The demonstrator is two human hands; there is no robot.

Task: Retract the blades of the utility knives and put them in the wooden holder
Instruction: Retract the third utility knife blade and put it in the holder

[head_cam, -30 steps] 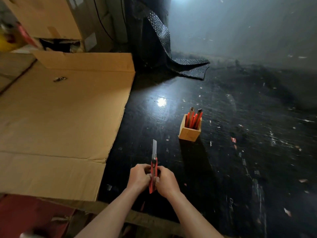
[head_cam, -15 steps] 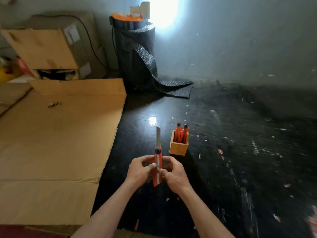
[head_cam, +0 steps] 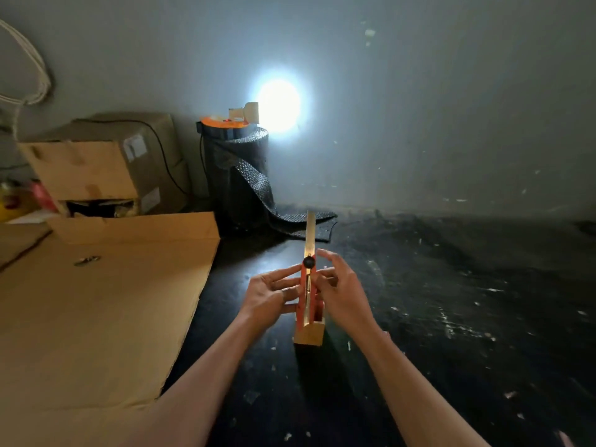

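An orange utility knife (head_cam: 305,295) stands upright in front of me with its long blade (head_cam: 310,232) extended upward and a black slider knob near the top of the handle. My left hand (head_cam: 270,293) grips the handle from the left. On the other side my right hand (head_cam: 338,287) touches it, with the upper fingers spread apart near the knob. Directly behind and below the knife sits the wooden holder (head_cam: 309,334) on the dark floor. Its contents are hidden by the knife and my hands.
A flattened cardboard sheet (head_cam: 96,304) covers the floor at left, with cardboard boxes (head_cam: 106,162) behind it. A black bubble-wrap roll (head_cam: 237,175) stands by the wall, with a bright lamp (head_cam: 279,104) on top. The dark floor (head_cam: 451,317) is littered with small scraps.
The view has tilted up and the knife has risen with my hands. The holder now lies directly behind the knife. My right fingers have spread apart near the knob.
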